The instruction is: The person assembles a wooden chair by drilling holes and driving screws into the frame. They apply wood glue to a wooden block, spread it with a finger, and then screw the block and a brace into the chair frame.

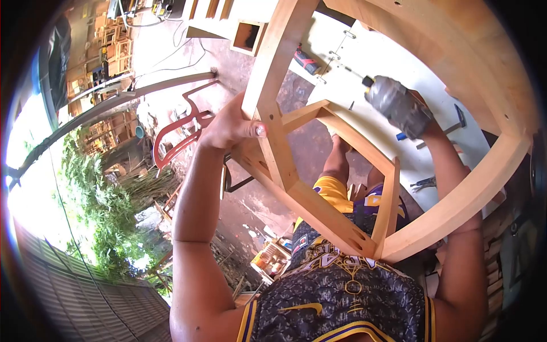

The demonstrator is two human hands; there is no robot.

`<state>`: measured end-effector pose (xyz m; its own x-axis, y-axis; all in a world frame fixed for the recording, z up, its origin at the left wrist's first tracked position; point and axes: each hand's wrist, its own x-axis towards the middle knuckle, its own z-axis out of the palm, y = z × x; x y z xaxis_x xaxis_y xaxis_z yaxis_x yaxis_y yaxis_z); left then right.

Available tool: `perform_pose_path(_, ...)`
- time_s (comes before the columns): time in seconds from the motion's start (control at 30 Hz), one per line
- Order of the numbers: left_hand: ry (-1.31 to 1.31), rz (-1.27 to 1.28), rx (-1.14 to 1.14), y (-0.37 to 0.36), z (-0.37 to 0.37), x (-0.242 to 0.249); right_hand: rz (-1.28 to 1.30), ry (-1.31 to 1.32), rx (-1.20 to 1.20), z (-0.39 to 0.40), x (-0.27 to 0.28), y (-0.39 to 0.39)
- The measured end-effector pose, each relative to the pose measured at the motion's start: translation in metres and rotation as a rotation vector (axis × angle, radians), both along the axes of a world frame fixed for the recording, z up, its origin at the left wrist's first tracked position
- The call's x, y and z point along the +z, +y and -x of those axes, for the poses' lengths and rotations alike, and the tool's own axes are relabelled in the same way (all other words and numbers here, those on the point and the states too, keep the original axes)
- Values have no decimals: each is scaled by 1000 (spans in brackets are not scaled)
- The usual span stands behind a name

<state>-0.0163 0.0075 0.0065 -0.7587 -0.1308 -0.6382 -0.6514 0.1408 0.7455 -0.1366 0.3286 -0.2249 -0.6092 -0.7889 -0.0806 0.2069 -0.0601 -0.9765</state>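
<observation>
A pale wooden frame [319, 208], with jointed straight bars and a wide curved rail, fills the space in front of my chest. My left hand [231, 128] is wrapped around one of its bars near a corner joint, thumb on the near face. Screw holes show in the lower bar. On the other side, my right hand [428, 121] grips a dark power drill [399, 105], seen through the opening of the frame. Its long thin bit points up and left, apart from the wood. The fingers around the drill handle are partly hidden by its body.
Behind the frame is a white worktable [364, 43] bearing a hammer [459, 118], a red-and-black power tool [307, 60] and clamps. A red chair [185, 128] stands at left. A box of small items [272, 259] sits low by my side. Cables cross the floor.
</observation>
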Motion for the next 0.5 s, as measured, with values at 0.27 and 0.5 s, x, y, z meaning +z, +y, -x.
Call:
perform_pose_path(0.27,7,125,-136,3,-40,8,-85,254,-139,0,-76,-16)
perform_pose_path(0.5,93,-374,691,74,-150,-21,-103,460,-180,-13,-73,-18)
